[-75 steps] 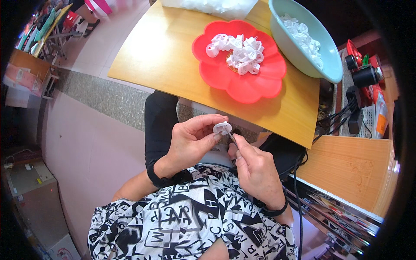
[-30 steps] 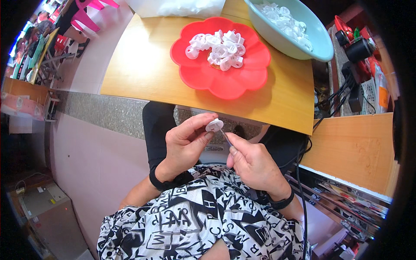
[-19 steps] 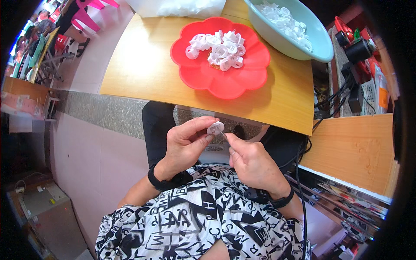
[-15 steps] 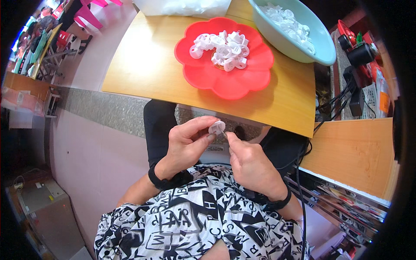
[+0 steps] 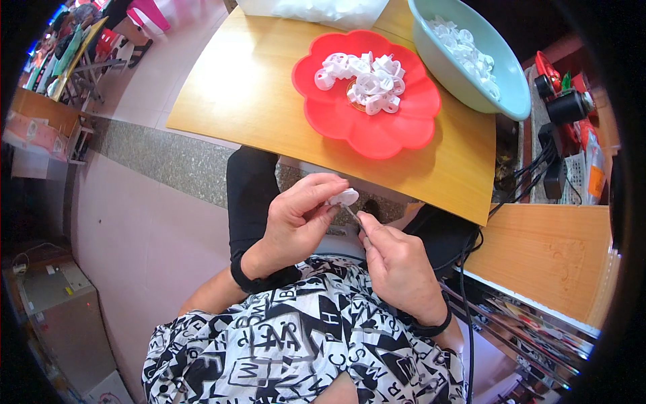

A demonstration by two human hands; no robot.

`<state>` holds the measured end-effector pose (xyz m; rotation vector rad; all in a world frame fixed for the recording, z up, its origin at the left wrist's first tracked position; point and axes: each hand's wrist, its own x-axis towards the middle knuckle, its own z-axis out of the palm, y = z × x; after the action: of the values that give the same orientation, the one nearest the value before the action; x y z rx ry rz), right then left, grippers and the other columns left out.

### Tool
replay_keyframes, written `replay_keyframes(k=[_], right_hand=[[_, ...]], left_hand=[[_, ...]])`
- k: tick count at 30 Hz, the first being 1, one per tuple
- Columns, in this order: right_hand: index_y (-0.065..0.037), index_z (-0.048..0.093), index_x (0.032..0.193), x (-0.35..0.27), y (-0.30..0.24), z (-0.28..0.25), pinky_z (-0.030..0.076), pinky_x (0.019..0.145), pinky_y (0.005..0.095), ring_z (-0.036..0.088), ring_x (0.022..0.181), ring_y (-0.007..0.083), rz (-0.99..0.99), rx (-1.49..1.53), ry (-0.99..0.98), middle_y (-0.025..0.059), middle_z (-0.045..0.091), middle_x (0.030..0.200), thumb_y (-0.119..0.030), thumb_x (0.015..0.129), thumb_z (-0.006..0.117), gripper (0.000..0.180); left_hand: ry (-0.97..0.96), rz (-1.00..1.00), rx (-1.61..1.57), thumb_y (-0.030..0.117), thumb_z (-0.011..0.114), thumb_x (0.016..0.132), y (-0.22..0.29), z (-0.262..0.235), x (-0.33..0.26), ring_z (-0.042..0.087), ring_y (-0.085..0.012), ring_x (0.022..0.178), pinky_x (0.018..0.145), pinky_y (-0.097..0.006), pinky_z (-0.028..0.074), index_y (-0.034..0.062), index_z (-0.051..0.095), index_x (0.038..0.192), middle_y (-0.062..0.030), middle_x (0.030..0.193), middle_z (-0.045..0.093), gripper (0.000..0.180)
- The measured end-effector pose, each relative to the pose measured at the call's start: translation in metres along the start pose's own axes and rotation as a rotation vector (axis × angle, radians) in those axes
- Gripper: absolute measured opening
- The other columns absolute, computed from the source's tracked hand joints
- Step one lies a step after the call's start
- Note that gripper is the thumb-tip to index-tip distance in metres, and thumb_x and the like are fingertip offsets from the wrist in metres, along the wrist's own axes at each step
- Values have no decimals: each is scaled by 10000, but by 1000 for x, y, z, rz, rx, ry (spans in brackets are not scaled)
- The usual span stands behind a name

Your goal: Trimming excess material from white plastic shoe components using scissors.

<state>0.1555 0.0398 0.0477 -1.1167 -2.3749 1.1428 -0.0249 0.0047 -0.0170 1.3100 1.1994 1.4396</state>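
Observation:
My left hand (image 5: 301, 210) pinches a small round white plastic part (image 5: 344, 196) between thumb and fingers, above my lap. A slim grey metal tool (image 5: 350, 214), perhaps a small blade, is gripped in my right hand (image 5: 396, 264); its tip meets the underside of the white part. Most of the tool's handle is hidden in my fingers. Beyond my hands, a red flower-shaped plate (image 5: 397, 140) on the table carries a heap of similar white plastic parts (image 5: 370, 82).
The wooden table (image 5: 229, 108) has its near edge just past my hands. A pale blue-green basin (image 5: 464, 91) of white parts stands at the far right, a whitish translucent container (image 5: 313, 12) at the back. Black cables (image 5: 531, 165) hang on the right beside a wooden board (image 5: 545, 249).
The white part has tilted to a flatter angle in my left hand. My right hand has moved slightly right and down, showing more of the metal tool. The view has shifted a little.

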Motion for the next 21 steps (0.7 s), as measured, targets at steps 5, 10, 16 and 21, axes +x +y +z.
replay_keyframes(k=[5, 10, 16, 21], right_hand=[[45, 501, 1163, 3, -5, 1, 497, 664, 372, 613, 730, 339, 2, -107, -12, 187, 604, 795, 60, 758, 517, 406], [51, 491, 1165, 5, -10, 1, 498, 606, 372, 608, 677, 319, -11, -302, -59, 168, 583, 746, 30, 745, 550, 425], [51, 493, 1167, 7, -19, 6, 493, 551, 344, 604, 614, 266, -63, -657, -95, 128, 548, 715, -1, 729, 575, 448], [66, 527, 1127, 11, -5, 0, 515, 535, 320, 615, 555, 241, -214, -596, 12, 105, 557, 676, -33, 729, 551, 410]], left_hand=[[-6, 2, 42, -145, 556, 781, 6, 1, 0, 557, -154, 992, 811, -231, 462, -7, 597, 1116, -133, 1129, 553, 364], [-4, 8, 44, -149, 562, 771, 4, 2, -2, 570, -149, 953, 786, -227, 466, 6, 608, 1105, -123, 1113, 565, 371], [33, 64, 160, -155, 565, 764, 6, 5, 1, 585, -145, 923, 781, -232, 470, 6, 627, 1059, -127, 1067, 595, 342], [39, -95, -181, -106, 585, 796, 3, 0, 1, 582, -159, 995, 816, -256, 492, -23, 552, 1138, -132, 1098, 601, 354]])
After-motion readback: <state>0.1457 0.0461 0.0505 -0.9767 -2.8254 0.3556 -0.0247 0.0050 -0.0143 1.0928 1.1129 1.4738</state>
